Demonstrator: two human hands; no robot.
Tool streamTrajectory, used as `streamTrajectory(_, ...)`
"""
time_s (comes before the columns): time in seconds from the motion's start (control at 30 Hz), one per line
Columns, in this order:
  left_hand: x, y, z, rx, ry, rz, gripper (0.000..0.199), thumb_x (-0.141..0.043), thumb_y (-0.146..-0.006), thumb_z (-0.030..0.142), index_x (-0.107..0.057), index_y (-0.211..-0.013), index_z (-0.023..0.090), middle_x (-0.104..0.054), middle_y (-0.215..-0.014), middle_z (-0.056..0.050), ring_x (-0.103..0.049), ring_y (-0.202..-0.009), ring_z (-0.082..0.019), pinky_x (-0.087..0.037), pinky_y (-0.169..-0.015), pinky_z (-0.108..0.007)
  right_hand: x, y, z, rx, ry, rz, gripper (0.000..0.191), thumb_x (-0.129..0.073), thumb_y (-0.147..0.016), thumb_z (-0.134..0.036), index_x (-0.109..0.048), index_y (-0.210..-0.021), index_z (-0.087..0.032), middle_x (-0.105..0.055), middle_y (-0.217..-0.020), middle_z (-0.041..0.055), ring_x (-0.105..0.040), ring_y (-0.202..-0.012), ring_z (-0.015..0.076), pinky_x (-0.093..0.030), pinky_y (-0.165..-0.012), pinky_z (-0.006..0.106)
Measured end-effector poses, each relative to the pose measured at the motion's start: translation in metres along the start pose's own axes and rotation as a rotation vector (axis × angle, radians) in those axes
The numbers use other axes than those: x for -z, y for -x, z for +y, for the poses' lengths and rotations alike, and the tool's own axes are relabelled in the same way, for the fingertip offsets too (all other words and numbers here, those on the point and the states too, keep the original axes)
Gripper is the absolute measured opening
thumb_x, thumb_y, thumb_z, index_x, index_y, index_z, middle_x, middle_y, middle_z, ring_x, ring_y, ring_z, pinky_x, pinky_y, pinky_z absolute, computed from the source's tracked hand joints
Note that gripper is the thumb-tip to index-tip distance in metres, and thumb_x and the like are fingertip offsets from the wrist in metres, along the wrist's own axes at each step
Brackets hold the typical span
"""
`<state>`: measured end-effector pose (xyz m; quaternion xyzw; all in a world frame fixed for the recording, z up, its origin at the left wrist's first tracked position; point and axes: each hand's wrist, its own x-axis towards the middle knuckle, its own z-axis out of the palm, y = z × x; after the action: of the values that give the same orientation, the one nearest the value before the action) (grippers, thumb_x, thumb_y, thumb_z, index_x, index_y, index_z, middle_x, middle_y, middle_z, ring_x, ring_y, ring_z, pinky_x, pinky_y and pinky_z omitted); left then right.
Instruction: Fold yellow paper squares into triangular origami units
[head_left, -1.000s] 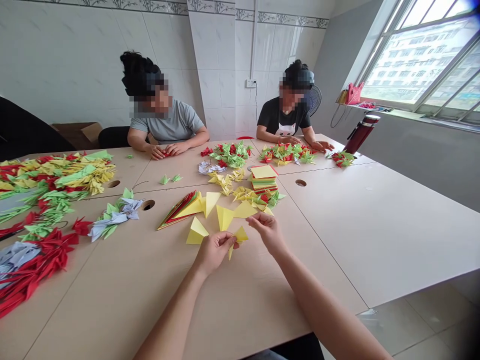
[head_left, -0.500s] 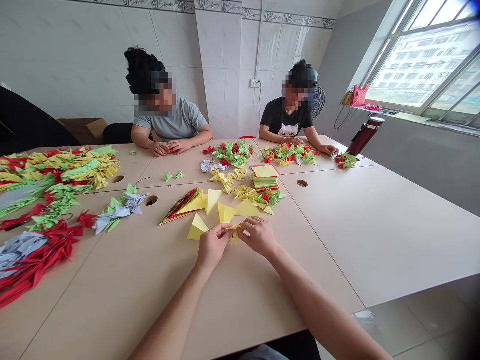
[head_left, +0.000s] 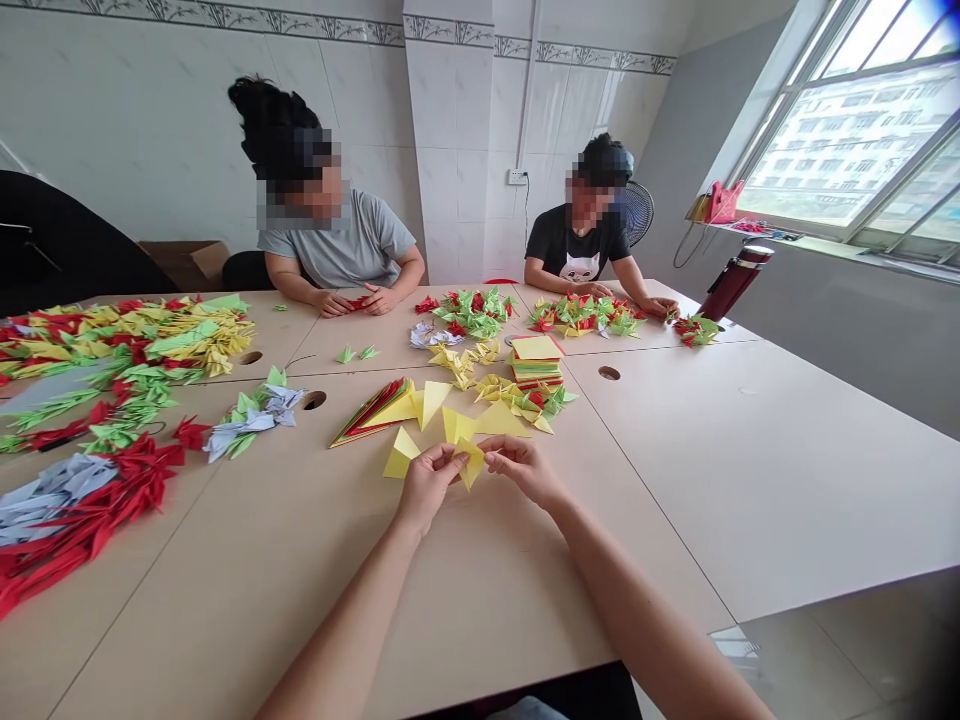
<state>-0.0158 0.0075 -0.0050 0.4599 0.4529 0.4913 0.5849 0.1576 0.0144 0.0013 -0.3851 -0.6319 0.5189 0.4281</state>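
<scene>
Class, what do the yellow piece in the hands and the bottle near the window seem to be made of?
The yellow piece looks like thin matte paper: it holds sharp creases. The bottle seems glossy maroon metal or plastic; its shine cannot settle which.

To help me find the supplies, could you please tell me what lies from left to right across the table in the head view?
Red paper cranes → grey-lilac paper cranes → fanned coloured paper → folded yellow paper → stacked paper squares → maroon flask

Single head-worn cam, wide angle, faces forward and down: left hand (head_left: 429, 490) and right hand (head_left: 523, 470) close, table (head_left: 750, 470) beyond, tiled wall (head_left: 450, 170) far.
</scene>
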Motion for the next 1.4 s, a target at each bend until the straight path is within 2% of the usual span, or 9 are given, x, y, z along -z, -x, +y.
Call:
streamTrajectory(0.17,-0.001,0.002,0.002,0.036,-0.04,-0.056,0.04,-0.072,-0.065,0.043,-0.056,-0.091,0.018,-0.067,-0.067,0.001,-0.062,-0.067,-0.015,-0.05,-0.067,-0.027,-0.003,-0.002,0.005,-0.036,-0.134,-0.068,0.033,-0.068,-0.071,-0.044,-0.064,-0.089,-0.017,-0.064,-0.086,0.0041,-0.058,-0.077,0.0158,-0.044,-0.069,0.028)
streamTrajectory(0.27,0.0,0.003,0.0,-0.023,-0.199,-0.071,0.039,-0.07,-0.068,0.042,-0.05,-0.094,0.019,-0.064,-0.059,0.003,-0.061,-0.06,-0.014,-0.045,-0.059,-0.024,-0.006,-0.002,0.01,-0.064,-0.117,-0.048,0.034,-0.073,-0.066,-0.044,-0.062,-0.082,-0.017,-0.062,-0.078,0.0016,-0.056,-0.07,0.0137,-0.043,-0.064,0.026)
streamTrajectory(0.37,-0.001,0.004,0.0,-0.064,-0.291,-0.104,0.034,-0.066,-0.072,0.038,-0.048,-0.094,0.02,-0.067,-0.065,0.002,-0.06,-0.06,-0.013,-0.041,-0.057,-0.021,-0.005,-0.003,0.009,-0.076,-0.13,-0.047,0.034,-0.075,-0.063,-0.043,-0.059,-0.077,-0.016,-0.059,-0.072,-0.0006,-0.054,-0.064,0.0116,-0.042,-0.06,0.025)
streamTrajectory(0.57,-0.008,0.009,0.006,0.006,-0.072,-0.232,0.042,-0.067,-0.072,0.03,-0.042,-0.105,0.021,-0.07,-0.081,-0.001,-0.063,-0.073,-0.012,-0.046,-0.071,-0.025,-0.003,-0.005,0.003,-0.094,-0.193,-0.003,0.033,-0.073,-0.064,-0.045,-0.056,-0.072,-0.017,-0.058,-0.067,-0.0014,-0.056,-0.062,0.0133,-0.045,-0.06,0.027)
streamTrajectory(0.73,-0.01,0.008,0.004,0.075,-0.063,-0.151,0.058,-0.073,-0.066,0.034,-0.043,-0.113,0.02,-0.07,-0.073,-0.001,-0.065,-0.069,-0.014,-0.048,-0.073,-0.028,-0.007,-0.005,0.003,-0.075,-0.202,0.087,0.034,-0.072,-0.064,-0.046,-0.054,-0.069,-0.018,-0.055,-0.065,-0.0013,-0.053,-0.059,0.0128,-0.045,-0.057,0.027)
streamTrajectory(1.13,-0.008,0.008,-0.005,0.04,-0.169,-0.142,0.071,-0.074,-0.065,0.031,-0.04,-0.127,0.022,-0.071,-0.072,-0.001,-0.067,-0.073,-0.018,-0.051,-0.076,-0.033,-0.006,-0.004,0.004,-0.104,-0.357,0.053,0.026,-0.073,-0.065,-0.035,-0.055,-0.07,-0.016,-0.054,-0.066,-0.0023,-0.051,-0.058,0.0106,-0.042,-0.058,0.026)
streamTrajectory(1.2,-0.008,0.008,-0.003,-0.001,-0.227,-0.155,0.068,-0.07,-0.07,0.031,-0.038,-0.13,0.024,-0.07,-0.074,-0.001,-0.066,-0.074,-0.017,-0.05,-0.077,-0.032,-0.006,-0.004,0.004,-0.118,-0.347,0.051,0.027,-0.073,-0.065,-0.036,-0.055,-0.07,-0.016,-0.054,-0.065,-0.0025,-0.049,-0.058,0.0103,-0.04,-0.058,0.025)
streamTrajectory(1.27,-0.005,0.008,-0.001,-0.066,-0.324,-0.148,0.057,-0.066,-0.073,0.031,-0.045,-0.126,0.025,-0.068,-0.082,-0.002,-0.064,-0.077,-0.016,-0.05,-0.077,-0.031,-0.005,-0.004,0.003,-0.133,-0.298,0.058,0.03,-0.074,-0.063,-0.037,-0.054,-0.068,-0.016,-0.052,-0.064,-0.0033,-0.046,-0.058,0.0094,-0.037,-0.058,0.024)
streamTrajectory(1.4,0.002,0.005,0.001,-0.244,-0.541,-0.031,0.025,-0.059,-0.076,0.03,-0.064,-0.1,0.022,-0.06,-0.099,-0.004,-0.06,-0.083,-0.014,-0.049,-0.079,-0.028,-0.006,-0.002,0.005,-0.206,-0.199,0.005,0.033,-0.077,-0.059,-0.038,-0.053,-0.066,-0.015,-0.049,-0.064,-0.0045,-0.04,-0.058,0.0077,-0.029,-0.055,0.022)
